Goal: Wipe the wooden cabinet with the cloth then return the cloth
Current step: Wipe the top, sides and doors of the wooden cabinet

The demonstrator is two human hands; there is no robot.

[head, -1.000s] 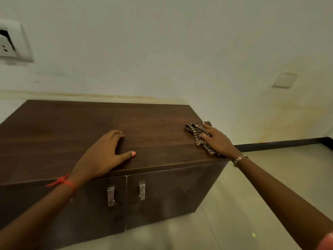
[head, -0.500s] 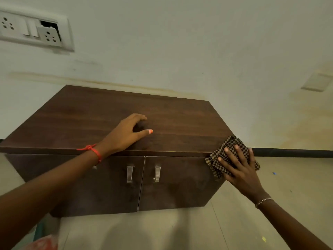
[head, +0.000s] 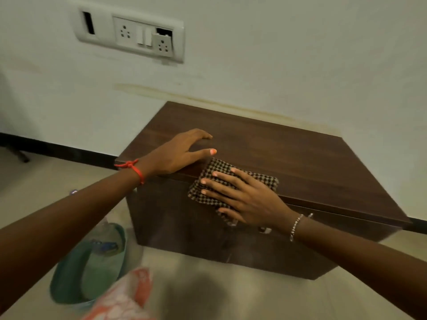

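A white switch plate [head: 129, 34] is fixed to the pale wall [head: 300, 54], with two sockets, a pair of switches between them and a dark slot at its left end; the right socket sits crooked in its opening. A yellowish stain [head: 208, 100] runs along the wall lower down. A black skirting board [head: 57, 150] meets the beige tiled floor [head: 231, 296]. A green tub [head: 90, 266] stands on the floor, with orange-and-white patterned fabric [head: 122, 296] just beside it.

Dark brown wooden cabinet [head: 300, 162] stands on floor against wall, flat top, doors facing near side. Checked brown-and-cream cloth [head: 208, 174], folded, draped over the top's near front edge, left of centre, partly hanging onto the door face.
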